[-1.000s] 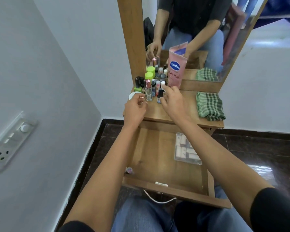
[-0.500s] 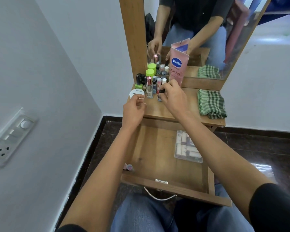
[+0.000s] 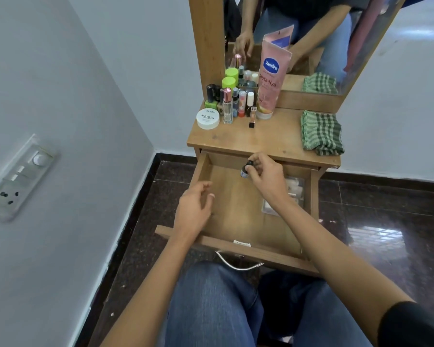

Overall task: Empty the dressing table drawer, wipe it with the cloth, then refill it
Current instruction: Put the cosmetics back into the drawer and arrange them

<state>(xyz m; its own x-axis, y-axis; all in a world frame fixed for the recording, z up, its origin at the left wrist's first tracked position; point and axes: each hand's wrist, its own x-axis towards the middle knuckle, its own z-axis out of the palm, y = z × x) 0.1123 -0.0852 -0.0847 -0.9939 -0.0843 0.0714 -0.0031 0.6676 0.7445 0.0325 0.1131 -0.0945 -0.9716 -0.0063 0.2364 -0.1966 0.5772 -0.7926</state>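
My right hand (image 3: 266, 176) pinches a small dark bottle (image 3: 244, 170) in its fingers (image 3: 259, 159) over the open drawer (image 3: 236, 221), while my left hand (image 3: 194, 206) hangs loose and empty to their left.

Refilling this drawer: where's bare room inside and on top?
Wooden drawer: bare floor between its left wall and the clear plastic case. Tabletop: bare between pink tube and green checked cloth; small bottles crowd its back-left.

Open wooden drawer (image 3: 236, 216); folded green checked cloth (image 3: 321, 132) on dressing table (image 3: 248, 141)
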